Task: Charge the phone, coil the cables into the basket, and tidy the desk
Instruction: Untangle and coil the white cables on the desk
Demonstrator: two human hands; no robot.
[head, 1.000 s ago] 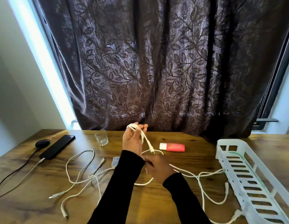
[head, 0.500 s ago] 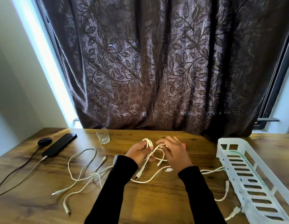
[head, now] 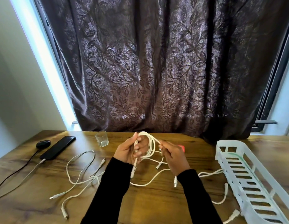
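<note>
My left hand (head: 130, 151) grips several loops of a white cable (head: 150, 143) above the middle of the wooden desk (head: 148, 201). My right hand (head: 173, 156) pinches the same cable just right of the loops; its loose tail droops to the desk below. A black phone (head: 57, 148) lies at the far left with a white charging lead (head: 30, 171) plugged into its near end. More loose white cables (head: 82, 173) sprawl left of my arms, and another white cable (head: 221, 198) lies by the white slatted basket (head: 247, 178) on the right.
A small clear glass (head: 101, 139) stands near the curtain. A black rounded object (head: 43, 143) with a dark cord sits beside the phone. A red-and-white item (head: 182, 147) peeks out behind my right hand. A dark leaf-patterned curtain (head: 156, 70) hangs behind the desk.
Both hands have kept winding the white cable: the bundle in my left hand has grown, and less of the cable trails toward the basket. My right hand rose from the desk to the loops.
</note>
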